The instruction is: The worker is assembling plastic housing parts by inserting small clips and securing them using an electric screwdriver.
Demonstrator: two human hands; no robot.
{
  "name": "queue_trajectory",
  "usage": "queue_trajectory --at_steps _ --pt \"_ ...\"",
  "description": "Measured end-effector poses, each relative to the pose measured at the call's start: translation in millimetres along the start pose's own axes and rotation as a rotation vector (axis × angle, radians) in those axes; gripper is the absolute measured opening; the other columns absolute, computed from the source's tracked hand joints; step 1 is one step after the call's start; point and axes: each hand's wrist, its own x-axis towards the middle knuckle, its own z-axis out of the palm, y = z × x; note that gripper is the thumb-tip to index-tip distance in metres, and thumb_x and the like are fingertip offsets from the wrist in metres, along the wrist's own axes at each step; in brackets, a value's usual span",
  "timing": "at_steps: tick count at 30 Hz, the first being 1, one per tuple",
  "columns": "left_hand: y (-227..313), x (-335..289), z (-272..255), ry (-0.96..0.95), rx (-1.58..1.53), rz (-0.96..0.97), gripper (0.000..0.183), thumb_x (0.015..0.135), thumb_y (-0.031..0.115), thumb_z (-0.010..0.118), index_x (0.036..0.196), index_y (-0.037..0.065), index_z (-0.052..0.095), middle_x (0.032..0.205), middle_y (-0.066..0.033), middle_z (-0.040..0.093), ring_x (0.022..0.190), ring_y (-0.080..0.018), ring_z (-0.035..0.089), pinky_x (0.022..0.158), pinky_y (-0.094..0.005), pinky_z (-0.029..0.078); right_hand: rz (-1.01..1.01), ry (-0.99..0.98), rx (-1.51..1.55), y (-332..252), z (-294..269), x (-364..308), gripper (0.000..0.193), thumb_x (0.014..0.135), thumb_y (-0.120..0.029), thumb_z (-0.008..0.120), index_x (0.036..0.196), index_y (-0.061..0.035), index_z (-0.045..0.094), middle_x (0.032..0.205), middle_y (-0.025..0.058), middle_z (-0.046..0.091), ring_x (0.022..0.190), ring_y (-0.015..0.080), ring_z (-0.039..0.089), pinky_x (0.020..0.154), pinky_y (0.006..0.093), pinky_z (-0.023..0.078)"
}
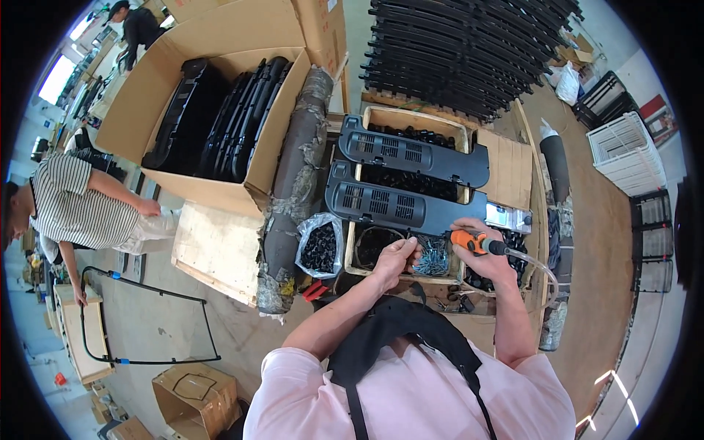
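My right hand [490,258] is wrapped round an orange air screwdriver [469,240]; a clear hose [544,273] runs from its rear end. The tool's tip points left, along the near edge of a black vented plastic panel [440,215]. By that same edge, my left hand [397,259] is closed in a pinch; a small dark bit shows at its fingertips, too small to name. Below the hands, a wooden compartment holds blue-grey screws [431,257]. A second, similar vented panel [433,163] lies just beyond the first, both resting across wooden bins.
A clear bag of black parts [320,248] stands left of the bins, beside a wrapped roll [287,198]. Red-handled pliers [315,290] lie below it. A cardboard box [264,176] holds black panels. At left, a person [81,198] grips a black tube frame [158,292]. Black frames [462,59] are stacked behind.
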Motion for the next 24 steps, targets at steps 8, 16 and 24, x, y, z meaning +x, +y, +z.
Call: queue_trajectory --at_steps 8,16,24 --pt "1 -4 -15 0.013 -0.151 0.083 0.028 0.108 0.032 0.06 0.115 0.006 0.068 0.084 0.002 0.062 0.072 -0.0085 0.057 0.06 -0.023 0.045 0.065 0.223 0.292 6 22 -1 0.051 0.084 -0.002 0.077 0.131 -0.0001 0.058 0.12 0.0156 0.072 0.111 0.02 0.069 0.1 0.0346 0.054" --pt "7 -10 -32 0.03 -0.524 0.038 0.026 0.105 0.034 0.064 0.111 0.01 0.07 0.088 0.0029 0.066 0.078 -0.011 0.063 0.068 -0.0251 0.053 0.098 0.252 0.619 -17 53 7 0.05 0.085 -0.003 0.074 0.132 0.0013 0.056 0.12 0.017 0.071 0.112 0.0229 0.067 0.101 0.0381 0.053" --pt "10 -10 -27 0.061 -0.718 0.106 0.026 0.104 0.037 0.065 0.108 0.011 0.07 0.084 0.0028 0.066 0.075 -0.0128 0.063 0.067 -0.0262 0.054 0.09 0.203 0.616 -26 73 16 0.051 0.087 -0.003 0.073 0.134 0.0014 0.055 0.123 0.0179 0.07 0.112 0.0223 0.067 0.101 0.037 0.054"
